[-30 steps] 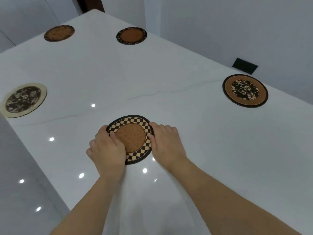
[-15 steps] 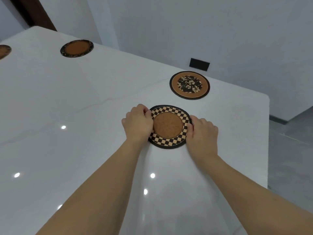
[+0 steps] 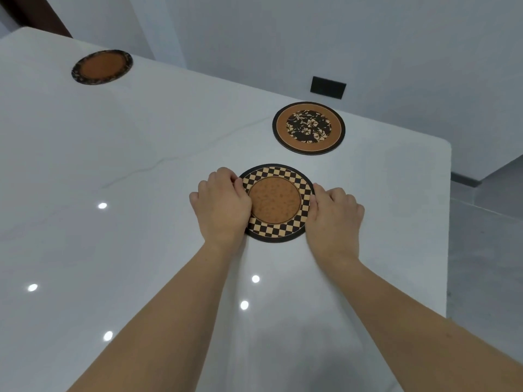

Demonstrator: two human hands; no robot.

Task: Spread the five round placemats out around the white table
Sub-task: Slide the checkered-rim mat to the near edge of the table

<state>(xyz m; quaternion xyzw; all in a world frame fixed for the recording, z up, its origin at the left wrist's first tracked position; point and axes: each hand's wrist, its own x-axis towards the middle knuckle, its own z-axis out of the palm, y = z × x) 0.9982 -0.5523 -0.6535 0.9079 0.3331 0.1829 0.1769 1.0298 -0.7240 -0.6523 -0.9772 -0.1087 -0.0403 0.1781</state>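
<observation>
A round checkered placemat (image 3: 276,200) with a brown centre lies flat on the white table (image 3: 141,165). My left hand (image 3: 222,206) grips its left rim and my right hand (image 3: 332,219) grips its right rim. Just beyond it, near the table's right end, lies a brown placemat (image 3: 308,128) with a dark floral centre. A third placemat (image 3: 102,66), brown with a dark patterned rim, sits at the far left by the back edge. The other placemats are out of view.
The table's right edge (image 3: 448,222) drops to a grey floor (image 3: 486,250). A white wall runs behind the table with a black socket plate (image 3: 328,87) on it. A dark wooden strip (image 3: 34,12) shows at the top left.
The checkered placemat has slid to the right along the table between both hands. My view has swung right, so the two placemats on the left have left the frame.
</observation>
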